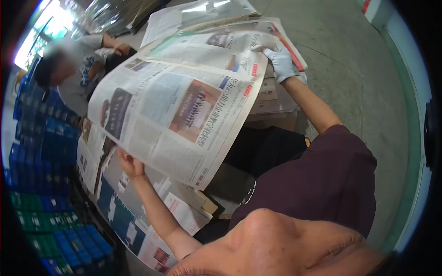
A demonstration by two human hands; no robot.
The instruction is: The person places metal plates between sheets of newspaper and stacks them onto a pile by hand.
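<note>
A large newspaper sheet [156,99] spreads across the middle, lifted and curved. My left hand [132,166], bare, grips its lower left edge, with some fingers hidden by the paper. At the upper right my right hand [280,64], in a white glove, is closed on the sheet's edge. Under and behind the raised sheet lie more newspapers [292,48], one with a red strip. Below my left hand, other printed sheets [124,216] lie spread out, overlapping one another.
A person [76,69] in a grey top sits at the upper left. Stacked blue crates [34,161] and green crates [41,216] line the left side. Clear plastic wrapping [110,16] is at the top left. Concrete floor [354,69] runs along a wall at the right.
</note>
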